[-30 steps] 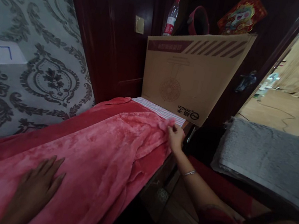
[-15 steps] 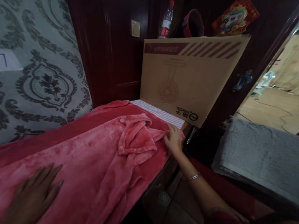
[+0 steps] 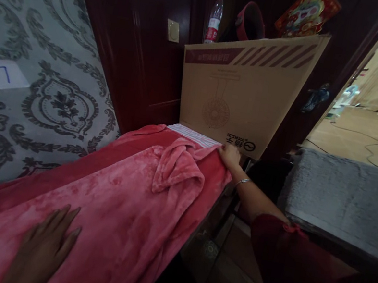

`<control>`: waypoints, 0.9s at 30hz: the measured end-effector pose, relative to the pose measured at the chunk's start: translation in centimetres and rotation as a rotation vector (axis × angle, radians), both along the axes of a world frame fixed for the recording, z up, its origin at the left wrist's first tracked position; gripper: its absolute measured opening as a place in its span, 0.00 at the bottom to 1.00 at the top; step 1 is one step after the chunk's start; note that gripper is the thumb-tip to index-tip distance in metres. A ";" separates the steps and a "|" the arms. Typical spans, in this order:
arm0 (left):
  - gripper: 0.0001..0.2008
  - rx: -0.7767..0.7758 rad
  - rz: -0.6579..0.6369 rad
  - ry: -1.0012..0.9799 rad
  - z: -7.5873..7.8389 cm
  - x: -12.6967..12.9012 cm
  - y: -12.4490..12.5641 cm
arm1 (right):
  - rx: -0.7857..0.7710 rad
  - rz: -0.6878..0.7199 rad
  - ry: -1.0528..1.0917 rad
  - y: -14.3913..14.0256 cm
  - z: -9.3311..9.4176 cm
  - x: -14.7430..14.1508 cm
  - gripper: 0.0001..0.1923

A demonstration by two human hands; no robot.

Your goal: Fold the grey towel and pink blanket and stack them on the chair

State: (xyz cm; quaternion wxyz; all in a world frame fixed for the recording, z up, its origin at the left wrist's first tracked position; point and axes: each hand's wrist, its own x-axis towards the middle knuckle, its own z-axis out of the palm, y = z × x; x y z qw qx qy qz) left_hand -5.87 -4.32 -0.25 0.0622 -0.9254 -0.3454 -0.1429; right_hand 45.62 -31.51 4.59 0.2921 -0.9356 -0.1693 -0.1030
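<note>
A red plush blanket (image 3: 109, 196) is spread over a long surface, with one corner folded over and bunched near the far end. My left hand (image 3: 44, 245) lies flat on it at the lower left, fingers stretched out. At the far right corner, my right hand (image 3: 230, 157) is closed on the blanket's edge, beside the cardboard box; its fingertips are partly hidden. A white striped cloth (image 3: 193, 136) shows from under the blanket along the far edge.
A large cardboard box (image 3: 241, 92) stands upright at the far end. Behind its top edge are a plastic bottle (image 3: 215, 19) and a red band-like object (image 3: 250, 20). A grey fluffy cover (image 3: 353, 204) lies at right. Patterned wall (image 3: 63, 105) borders the left.
My right hand has moved slightly farther away, drawing the blanket's edge over more of the striped cloth. My left hand stays in place. The view has shifted slightly.
</note>
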 end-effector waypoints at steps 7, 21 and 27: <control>0.36 0.007 -0.016 0.006 -0.5 -0.2 0.4 | -0.110 0.007 0.126 -2.6 -3.2 -0.3 0.18; 0.36 0.027 -0.006 0.009 -0.6 -0.3 0.2 | -0.060 0.284 0.013 3.5 -4.4 -10.0 0.21; 0.37 0.010 0.022 0.011 -0.5 -0.3 0.1 | 0.106 0.266 0.111 5.6 -3.6 -5.8 0.08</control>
